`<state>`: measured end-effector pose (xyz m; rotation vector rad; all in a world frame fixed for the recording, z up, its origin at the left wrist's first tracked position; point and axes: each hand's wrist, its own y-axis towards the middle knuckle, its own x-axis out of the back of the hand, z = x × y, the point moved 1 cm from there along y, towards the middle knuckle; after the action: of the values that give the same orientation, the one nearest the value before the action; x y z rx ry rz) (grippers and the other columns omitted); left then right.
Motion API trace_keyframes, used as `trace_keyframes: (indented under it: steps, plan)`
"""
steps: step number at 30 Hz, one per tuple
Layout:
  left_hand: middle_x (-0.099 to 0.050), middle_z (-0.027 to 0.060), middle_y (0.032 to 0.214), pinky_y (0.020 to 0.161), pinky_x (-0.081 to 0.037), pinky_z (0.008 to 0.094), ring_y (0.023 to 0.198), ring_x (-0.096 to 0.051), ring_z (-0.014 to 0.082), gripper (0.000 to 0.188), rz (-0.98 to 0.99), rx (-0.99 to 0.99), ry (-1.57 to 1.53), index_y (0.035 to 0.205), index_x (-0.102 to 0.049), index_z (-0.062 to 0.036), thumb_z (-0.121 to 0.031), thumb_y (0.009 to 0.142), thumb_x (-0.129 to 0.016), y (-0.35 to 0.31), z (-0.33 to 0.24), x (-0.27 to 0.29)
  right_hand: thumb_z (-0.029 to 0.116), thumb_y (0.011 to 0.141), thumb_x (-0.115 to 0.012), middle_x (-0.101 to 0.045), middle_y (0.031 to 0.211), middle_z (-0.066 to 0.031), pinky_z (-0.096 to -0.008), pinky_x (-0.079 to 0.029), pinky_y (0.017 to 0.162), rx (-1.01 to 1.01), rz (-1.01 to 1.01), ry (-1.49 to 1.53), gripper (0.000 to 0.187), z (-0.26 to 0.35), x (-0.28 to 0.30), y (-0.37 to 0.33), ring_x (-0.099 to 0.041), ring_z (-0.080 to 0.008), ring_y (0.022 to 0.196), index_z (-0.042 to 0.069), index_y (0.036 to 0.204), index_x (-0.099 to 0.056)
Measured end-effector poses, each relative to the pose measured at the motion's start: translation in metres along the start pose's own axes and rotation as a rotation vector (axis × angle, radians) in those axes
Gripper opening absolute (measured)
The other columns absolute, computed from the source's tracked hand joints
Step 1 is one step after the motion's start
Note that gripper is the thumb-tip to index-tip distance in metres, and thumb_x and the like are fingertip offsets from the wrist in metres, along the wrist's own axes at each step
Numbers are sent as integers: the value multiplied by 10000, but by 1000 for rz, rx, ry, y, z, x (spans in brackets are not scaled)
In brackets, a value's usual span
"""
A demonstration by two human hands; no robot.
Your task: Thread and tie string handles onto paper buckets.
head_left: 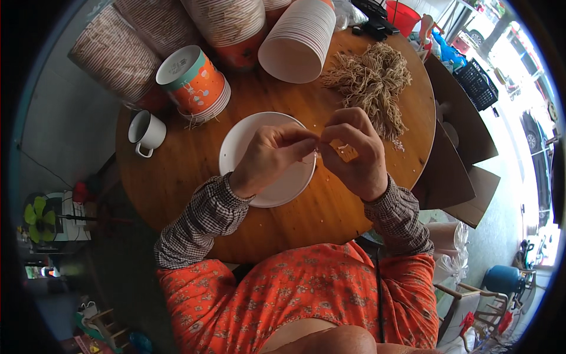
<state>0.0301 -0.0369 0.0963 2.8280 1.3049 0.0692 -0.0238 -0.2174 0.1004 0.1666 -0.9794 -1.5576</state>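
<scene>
Both hands meet in front of me over the right part of a white plate [268,197]. My left hand [268,158] is closed in a pinch, thumb against forefinger. My right hand [356,154] pinches too, its fingertips touching those of the left, with its fingers curled into a ring. What lies between the fingertips is too small to make out; a thin strand seems to hang near them. Just beyond my right hand lies a thick bundle of beige strings [374,82], with small pale bits at its near end.
A white mug [147,133] stands left of the plate. Upturned orange paper tubs [199,88], a white tub stack [300,44] and tall wrapped stacks [115,56] line the far side of the round wooden table [171,189]. Open cardboard boxes [448,159] stand at the right.
</scene>
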Motion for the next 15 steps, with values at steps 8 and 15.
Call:
trace_keyframes:
  steps: [8,15]
  plan:
    - [-665,15,875,727,-485,199,813,-597,54,192,83,119,-116,1032,-676,33,-124,933,-630,-1,-2,-3,37,749,-738,-581,971,-98,-331,-490,764,-121,-20,55,169,-14,-7,-7,-588,-231,902,45,893,-651]
    - [-655,-8,884,686,-443,197,764,-541,35,176,-37,3,-14,1022,-683,-8,-152,937,-628,-1,5,-1,25,817,-718,-629,885,-38,-270,-505,772,-359,-118,428,199,-22,-23,-24,-615,-120,826,7,979,-605]
